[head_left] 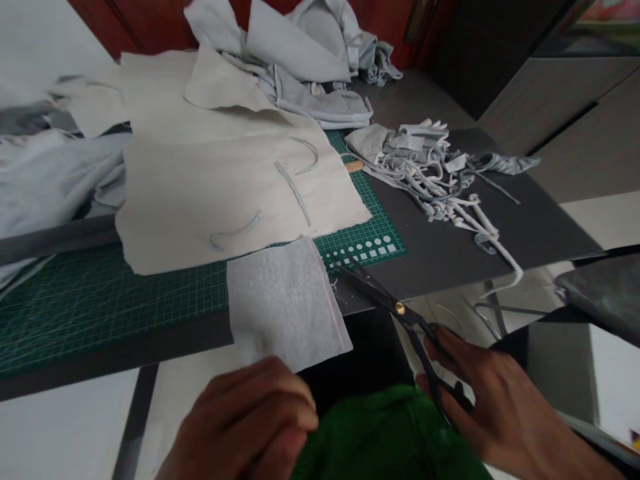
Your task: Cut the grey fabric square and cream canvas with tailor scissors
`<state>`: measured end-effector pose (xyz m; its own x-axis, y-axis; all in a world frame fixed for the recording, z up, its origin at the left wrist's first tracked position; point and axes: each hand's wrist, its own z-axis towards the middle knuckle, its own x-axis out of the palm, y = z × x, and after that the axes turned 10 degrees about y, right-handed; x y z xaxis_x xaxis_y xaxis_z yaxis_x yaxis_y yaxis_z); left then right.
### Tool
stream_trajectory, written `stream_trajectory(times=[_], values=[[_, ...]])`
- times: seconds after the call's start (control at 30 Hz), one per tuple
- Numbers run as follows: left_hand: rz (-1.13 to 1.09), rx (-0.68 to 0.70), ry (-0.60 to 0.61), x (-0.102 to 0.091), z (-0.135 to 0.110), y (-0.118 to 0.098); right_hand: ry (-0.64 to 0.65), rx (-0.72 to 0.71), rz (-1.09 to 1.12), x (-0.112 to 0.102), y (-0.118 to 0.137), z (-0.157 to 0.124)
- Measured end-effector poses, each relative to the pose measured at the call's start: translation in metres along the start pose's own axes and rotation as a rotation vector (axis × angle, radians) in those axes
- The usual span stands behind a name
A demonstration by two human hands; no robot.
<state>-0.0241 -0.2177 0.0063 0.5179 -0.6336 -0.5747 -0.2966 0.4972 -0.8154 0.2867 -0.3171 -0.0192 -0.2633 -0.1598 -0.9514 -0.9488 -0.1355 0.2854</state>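
My right hand (500,393) grips a pair of black scissors (400,308), with fingers in the handle loops. The blades point left over the table's front edge, their tips close to a small grey fabric piece (285,300). That piece lies partly on the cutting mat, overhangs the edge, and has a pinkish line along its right side. My left hand (245,420) is curled in front of its lower edge, fingers together; whether it pinches the fabric is hidden. Beyond lies a large cream fabric sheet (200,180) bearing a few thin grey scraps (294,193).
A green cutting mat (175,287) lies on the dark table (445,247). Crumpled grey fabrics (315,60) are heaped at the back, with more cloth (50,173) at left. A tangle of fabric strips (430,180) sits at right, near an orange-handled item (354,166).
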Motion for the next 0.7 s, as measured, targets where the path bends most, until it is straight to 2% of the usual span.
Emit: stream_trajectory(times=[0.07, 0.17, 0.3, 0.43, 0.47, 0.57, 0.7], values=[[0.185, 0.013, -0.039, -0.016, 0.01, 0.001, -0.082, -0.002, -0.004, 0.007, -0.001, -0.007], [0.389, 0.018, -0.069, -0.033, 0.032, 0.015, -0.124, 0.002, 0.032, 0.015, -0.001, -0.014], [0.469, 0.0, -0.12, -0.051, 0.065, 0.044, -0.185, 0.019, 0.081, 0.016, 0.001, -0.015], [0.658, -0.072, -0.023, -0.058, 0.09, 0.067, -0.258, -0.024, 0.085, 0.009, 0.001, -0.012], [0.661, -0.083, 0.025, -0.058, 0.095, 0.071, -0.284, -0.035, 0.08, 0.007, 0.001, -0.012], [0.609, -0.106, 0.01, -0.054, 0.106, 0.079, -0.314, -0.041, 0.079, 0.002, -0.003, -0.01], [0.394, -0.187, 0.02, -0.056, 0.119, 0.077, -0.314, -0.039, 0.077, -0.002, -0.009, -0.005]])
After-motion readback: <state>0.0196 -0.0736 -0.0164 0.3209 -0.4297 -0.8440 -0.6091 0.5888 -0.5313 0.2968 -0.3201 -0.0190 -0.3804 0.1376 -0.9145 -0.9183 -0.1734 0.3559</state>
